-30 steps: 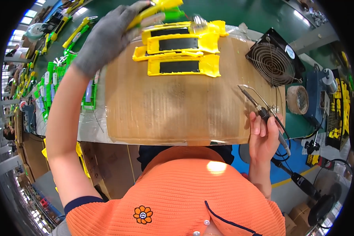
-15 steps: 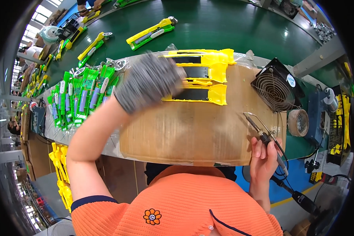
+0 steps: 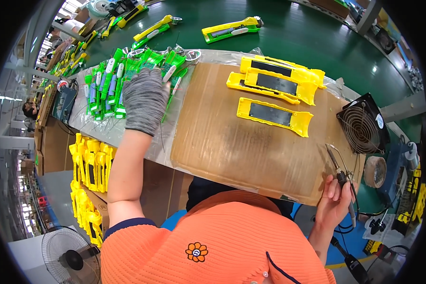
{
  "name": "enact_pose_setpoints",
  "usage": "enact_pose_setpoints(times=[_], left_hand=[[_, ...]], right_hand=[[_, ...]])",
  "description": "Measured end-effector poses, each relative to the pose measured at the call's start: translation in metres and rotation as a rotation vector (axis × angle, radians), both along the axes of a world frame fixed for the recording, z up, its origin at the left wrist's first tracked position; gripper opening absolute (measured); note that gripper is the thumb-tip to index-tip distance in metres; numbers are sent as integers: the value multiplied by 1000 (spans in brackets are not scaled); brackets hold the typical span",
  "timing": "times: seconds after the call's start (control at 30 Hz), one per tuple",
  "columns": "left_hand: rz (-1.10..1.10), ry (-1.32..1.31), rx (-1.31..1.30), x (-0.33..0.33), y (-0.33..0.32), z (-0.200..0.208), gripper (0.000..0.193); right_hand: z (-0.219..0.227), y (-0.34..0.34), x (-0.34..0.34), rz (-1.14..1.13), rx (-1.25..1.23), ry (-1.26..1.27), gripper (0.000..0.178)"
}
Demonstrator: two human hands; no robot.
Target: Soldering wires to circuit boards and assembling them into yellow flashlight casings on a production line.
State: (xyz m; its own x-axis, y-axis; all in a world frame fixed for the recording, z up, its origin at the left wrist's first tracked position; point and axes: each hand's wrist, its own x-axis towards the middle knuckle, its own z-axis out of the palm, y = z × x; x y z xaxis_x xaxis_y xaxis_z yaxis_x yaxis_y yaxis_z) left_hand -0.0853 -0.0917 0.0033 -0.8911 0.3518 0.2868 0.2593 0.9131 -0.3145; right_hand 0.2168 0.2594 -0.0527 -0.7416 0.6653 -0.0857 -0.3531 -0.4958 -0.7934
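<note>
My left hand (image 3: 146,100), in a grey knitted glove, reaches over a pile of green housings (image 3: 110,90) fitted with circuit boards, batteries and wires. Its fingers are mostly hidden by the back of the hand, and a red wire shows beside the fingertips. My bare right hand (image 3: 333,199) is closed round a soldering iron (image 3: 341,178) with a thin curved metal tube alongside. The iron's tip points up and away, above the cardboard's right side. Yellow casings (image 3: 274,118) with black panels lie on the cardboard sheet (image 3: 222,151), one nearer me and several overlapping behind it.
A black square fan (image 3: 362,125) and a roll of tape (image 3: 375,171) sit at the right. Behind, a green conveyor belt (image 3: 298,33) carries yellow-and-green units (image 3: 232,31). More yellow casings (image 3: 92,165) are stacked at my left, above a standing fan (image 3: 71,258).
My left hand has moved left from the yellow casings to the green pile. The nearest yellow casing now lies apart from the others. My right hand still holds the soldering iron; the view has shifted.
</note>
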Motion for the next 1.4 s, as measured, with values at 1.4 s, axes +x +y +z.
enact_pose_setpoints(times=[1.4], left_hand=[[-777,-628,494,104,115,-10,17]], right_hand=[[28,-16,19,108,133,180,18]])
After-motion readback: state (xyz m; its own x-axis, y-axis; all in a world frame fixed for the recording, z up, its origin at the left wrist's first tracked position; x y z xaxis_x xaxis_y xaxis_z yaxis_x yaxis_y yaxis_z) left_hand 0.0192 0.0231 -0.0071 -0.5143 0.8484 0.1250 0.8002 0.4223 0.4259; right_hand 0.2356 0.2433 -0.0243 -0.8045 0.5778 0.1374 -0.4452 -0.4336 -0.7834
